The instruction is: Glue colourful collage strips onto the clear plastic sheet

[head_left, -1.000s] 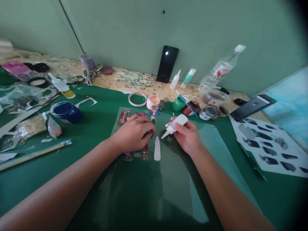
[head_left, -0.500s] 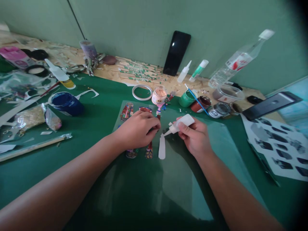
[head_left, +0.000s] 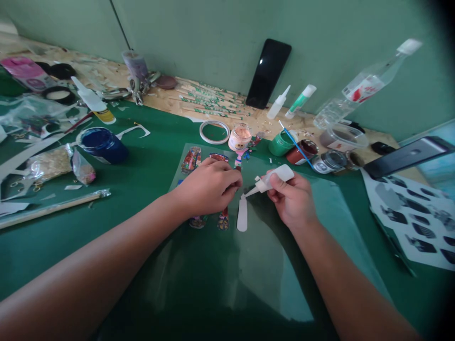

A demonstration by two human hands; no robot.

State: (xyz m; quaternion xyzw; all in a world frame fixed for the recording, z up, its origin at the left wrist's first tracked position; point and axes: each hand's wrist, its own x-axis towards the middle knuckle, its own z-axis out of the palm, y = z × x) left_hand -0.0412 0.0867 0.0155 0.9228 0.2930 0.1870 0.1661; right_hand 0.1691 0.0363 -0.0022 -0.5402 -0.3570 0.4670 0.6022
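The right hand [head_left: 293,199] grips a white bottle [head_left: 282,175], its nozzle [head_left: 252,191] slanting down to the narrow end of a white cutout [head_left: 242,218] on the clear sheet [head_left: 263,265] over the green counter [head_left: 152,163]; whether they touch is unclear. The bottle looks light and squeezable, best held round its body; the cutout seems thin, easily bent, best pinched by its edges. The left hand [head_left: 213,184] curls over painted pieces [head_left: 191,160], partly hiding them; I cannot tell if it grasps anything.

We've got the squeeze bottle [head_left: 282,175] in our right hand [head_left: 296,201], nozzle [head_left: 252,191] at the white cutout's [head_left: 242,217] narrow end.
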